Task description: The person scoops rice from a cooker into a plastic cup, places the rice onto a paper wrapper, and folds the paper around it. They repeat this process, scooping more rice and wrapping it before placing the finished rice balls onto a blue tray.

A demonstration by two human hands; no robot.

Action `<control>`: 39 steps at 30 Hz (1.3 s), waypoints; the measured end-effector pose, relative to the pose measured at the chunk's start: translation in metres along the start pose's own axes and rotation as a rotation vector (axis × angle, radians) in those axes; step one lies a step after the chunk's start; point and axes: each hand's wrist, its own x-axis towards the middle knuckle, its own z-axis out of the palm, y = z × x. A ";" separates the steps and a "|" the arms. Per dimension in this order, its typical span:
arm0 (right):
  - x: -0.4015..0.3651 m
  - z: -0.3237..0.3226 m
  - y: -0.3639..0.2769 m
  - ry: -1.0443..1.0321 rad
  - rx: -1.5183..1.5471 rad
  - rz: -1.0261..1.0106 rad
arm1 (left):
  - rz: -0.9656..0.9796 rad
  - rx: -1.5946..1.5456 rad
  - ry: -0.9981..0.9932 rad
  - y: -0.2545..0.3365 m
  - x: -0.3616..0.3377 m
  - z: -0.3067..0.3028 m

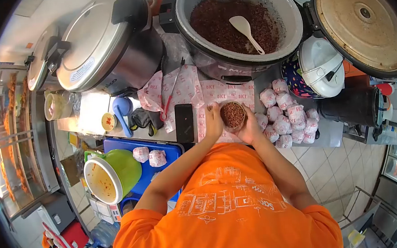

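In the head view, at the centre of the frame, the left hand (214, 123) and right hand (250, 129) grasp opposite sides of a small, round cup filled with reddish-brown grains (232, 114), apparently to steady it above red-printed white paper (235, 88).

Looks like a food shop's commercial kitchen. Contains oversized rice cookers, one closed (88, 43) and one open (289, 22), the latter holding dark reddish rice (212, 22) and a paddle (241, 26). Also shows a heap of bundles (296, 117) beside paper (226, 88) printed "RICE", a tiled floor (325, 174), and a glass-fronted cabinet (19, 127).
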 end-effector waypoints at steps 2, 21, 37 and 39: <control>0.023 -0.007 0.002 0.033 -0.390 -0.361 | 0.101 0.157 -0.032 0.045 0.022 -0.021; 0.047 0.010 0.010 0.216 -2.316 -0.537 | 0.583 1.086 -0.516 0.012 0.116 -0.072; 0.099 0.130 0.049 0.017 -1.912 -1.090 | 0.623 0.249 0.374 0.126 0.027 -0.109; 0.090 0.121 0.038 -0.020 -1.831 -1.046 | 0.794 0.473 0.264 0.124 0.022 -0.095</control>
